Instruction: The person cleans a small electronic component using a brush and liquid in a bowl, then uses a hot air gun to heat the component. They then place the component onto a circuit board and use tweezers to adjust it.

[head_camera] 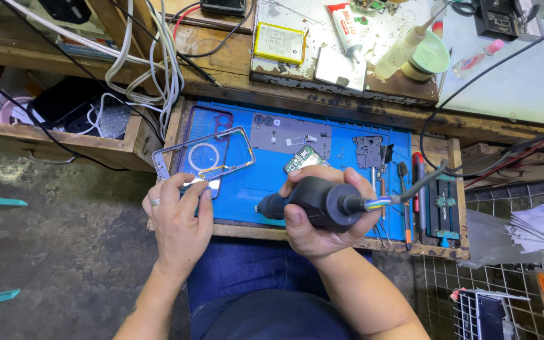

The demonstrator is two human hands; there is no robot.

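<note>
Left hand (177, 217) fingers pinch a phone frame (204, 154), tilted at ten o'clock above the blue mat (347, 141); right hand (322, 211) fingers wrap a black rotary tool (313, 200), tip aimed leftward at it.

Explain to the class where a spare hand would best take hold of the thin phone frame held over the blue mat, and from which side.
Take the phone frame by its far short end, coming from above the blue mat. The left hand already pinches the near end, and the long rails are thin and bare, so a light pinch across the far edge is probably the safest grip. The right hand holds a black corded tool.
</note>
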